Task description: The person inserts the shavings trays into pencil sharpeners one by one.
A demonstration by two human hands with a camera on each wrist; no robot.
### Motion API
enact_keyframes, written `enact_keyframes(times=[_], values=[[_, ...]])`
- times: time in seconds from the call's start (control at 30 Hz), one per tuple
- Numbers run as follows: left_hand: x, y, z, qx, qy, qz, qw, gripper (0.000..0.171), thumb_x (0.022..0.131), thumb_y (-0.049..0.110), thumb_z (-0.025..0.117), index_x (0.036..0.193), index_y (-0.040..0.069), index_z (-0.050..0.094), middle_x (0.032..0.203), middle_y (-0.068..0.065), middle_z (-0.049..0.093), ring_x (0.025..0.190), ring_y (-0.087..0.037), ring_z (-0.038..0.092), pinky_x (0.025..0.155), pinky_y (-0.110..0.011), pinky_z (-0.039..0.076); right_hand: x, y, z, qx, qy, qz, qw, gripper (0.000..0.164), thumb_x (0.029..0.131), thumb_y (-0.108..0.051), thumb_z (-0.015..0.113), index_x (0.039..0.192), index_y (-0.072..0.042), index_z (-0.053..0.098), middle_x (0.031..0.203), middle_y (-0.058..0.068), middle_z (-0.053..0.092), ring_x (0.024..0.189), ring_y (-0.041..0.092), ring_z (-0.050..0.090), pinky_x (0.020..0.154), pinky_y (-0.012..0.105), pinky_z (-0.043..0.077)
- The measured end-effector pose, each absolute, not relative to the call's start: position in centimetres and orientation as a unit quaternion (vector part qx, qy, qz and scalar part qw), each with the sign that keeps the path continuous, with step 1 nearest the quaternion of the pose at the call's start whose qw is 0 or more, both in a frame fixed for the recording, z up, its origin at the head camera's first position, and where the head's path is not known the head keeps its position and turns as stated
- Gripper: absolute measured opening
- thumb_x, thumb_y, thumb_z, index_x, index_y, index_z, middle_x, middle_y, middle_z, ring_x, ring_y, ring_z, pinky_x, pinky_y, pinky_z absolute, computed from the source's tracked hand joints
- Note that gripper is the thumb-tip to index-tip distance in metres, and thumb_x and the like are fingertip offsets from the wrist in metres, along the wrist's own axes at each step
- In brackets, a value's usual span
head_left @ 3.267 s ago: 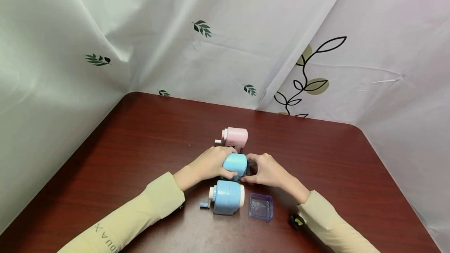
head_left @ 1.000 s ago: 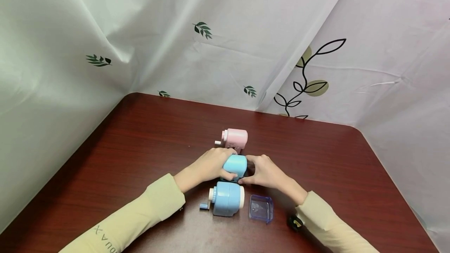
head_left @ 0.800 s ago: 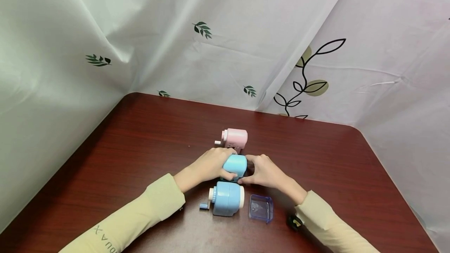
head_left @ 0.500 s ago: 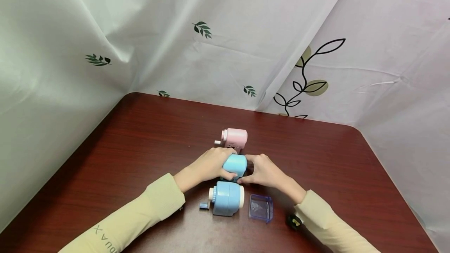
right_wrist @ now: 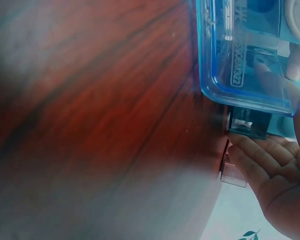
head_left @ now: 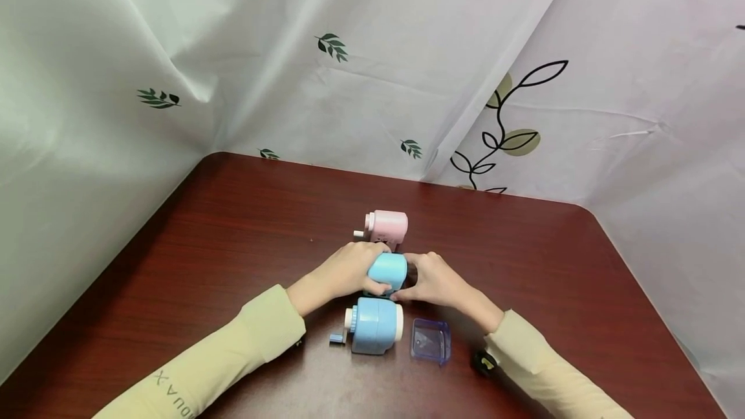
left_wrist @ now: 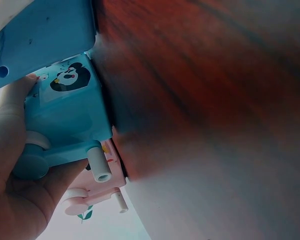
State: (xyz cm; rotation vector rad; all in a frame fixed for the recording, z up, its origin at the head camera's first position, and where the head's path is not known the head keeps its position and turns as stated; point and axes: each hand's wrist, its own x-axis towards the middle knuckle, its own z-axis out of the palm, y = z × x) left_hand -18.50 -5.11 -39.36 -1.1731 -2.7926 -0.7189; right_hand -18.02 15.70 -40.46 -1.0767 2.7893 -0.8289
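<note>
A light-blue crank pencil sharpener (head_left: 388, 269) with a panda picture stands in the middle of the row. My left hand (head_left: 348, 270) grips its body from the left, thumb on the near side; its crank with a white knob shows in the left wrist view. At the sharpener's right end, my right hand (head_left: 438, 282) holds the dark see-through shavings drawer (right_wrist: 247, 122) between thumb and fingers. In the head view that drawer is mostly hidden by the hand. A second blue sharpener (head_left: 372, 326) stands close in front.
Behind stands a pink crank sharpener (head_left: 391, 226). A clear purple-blue drawer (head_left: 449, 343) lies on the table right of the front sharpener. Next to the right sleeve is a small black object (head_left: 483, 362) with a yellow mark. White patterned cloth (head_left: 372, 102) borders the brown table (head_left: 262, 212).
Since the oldest frame, my right hand has moved slightly left, closer against the sharpener, and less of the drawer shows. The left hand keeps its grip. The head view has shifted a little.
</note>
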Motion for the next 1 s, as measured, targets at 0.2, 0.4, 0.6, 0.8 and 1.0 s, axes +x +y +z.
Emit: enact_keyframes(times=[0.2, 0.4, 0.6, 0.8, 1.0], values=[[-18.59, -5.17, -39.28, -0.373, -0.9, -0.223, 0.019, 0.055, 0.073, 0.045, 0.07, 0.111, 0.008, 0.055, 0.087, 0.0, 0.056, 0.069, -0.009, 0.05, 0.059, -0.023, 0.044, -18.21, 15.61, -40.44, -0.354, 0.898, -0.261, 0.012, 0.042, 0.065, -0.037, 0.08, 0.093, -0.014, 0.06, 0.073, -0.01, 0.061, 0.055, 0.002, 0.048, 0.053, 0.019, 0.043], [-18.53, -5.12, -39.27, -0.374, -0.9, -0.222, 0.018, 0.056, 0.073, 0.044, 0.071, 0.111, 0.007, 0.055, 0.088, 0.0, 0.057, 0.069, -0.01, 0.05, 0.06, -0.024, 0.044, -18.32, 15.61, -40.47, -0.356, 0.903, -0.239, 0.013, 0.042, 0.066, -0.039, 0.079, 0.092, -0.013, 0.059, 0.072, -0.011, 0.059, 0.052, 0.001, 0.044, 0.052, 0.018, 0.042], [-18.54, -5.07, -39.36, -0.373, -0.901, -0.22, 0.019, 0.056, 0.073, 0.045, 0.07, 0.111, 0.007, 0.055, 0.088, 0.0, 0.057, 0.069, -0.009, 0.049, 0.059, -0.024, 0.044, -18.28, 15.56, -40.39, -0.352, 0.906, -0.233, 0.019, 0.042, 0.066, -0.04, 0.078, 0.093, -0.013, 0.059, 0.073, -0.013, 0.059, 0.053, 0.0, 0.044, 0.055, 0.02, 0.041], [-18.53, -5.1, -39.28, -0.374, -0.9, -0.223, 0.02, 0.055, 0.073, 0.045, 0.07, 0.111, 0.007, 0.056, 0.087, 0.0, 0.057, 0.068, -0.009, 0.049, 0.059, -0.024, 0.044, -18.33, 15.48, -40.42, -0.35, 0.907, -0.234, 0.016, 0.044, 0.065, -0.04, 0.079, 0.094, -0.012, 0.06, 0.074, -0.012, 0.059, 0.054, 0.001, 0.044, 0.054, 0.019, 0.042], [-18.51, -5.07, -39.26, -0.376, -0.898, -0.227, 0.02, 0.054, 0.073, 0.044, 0.07, 0.11, 0.007, 0.056, 0.086, 0.0, 0.057, 0.068, -0.009, 0.049, 0.058, -0.023, 0.044, -18.31, 15.49, -40.47, -0.342, 0.908, -0.241, 0.015, 0.044, 0.063, -0.038, 0.08, 0.093, -0.013, 0.06, 0.073, -0.012, 0.059, 0.055, 0.001, 0.045, 0.053, 0.019, 0.043]])
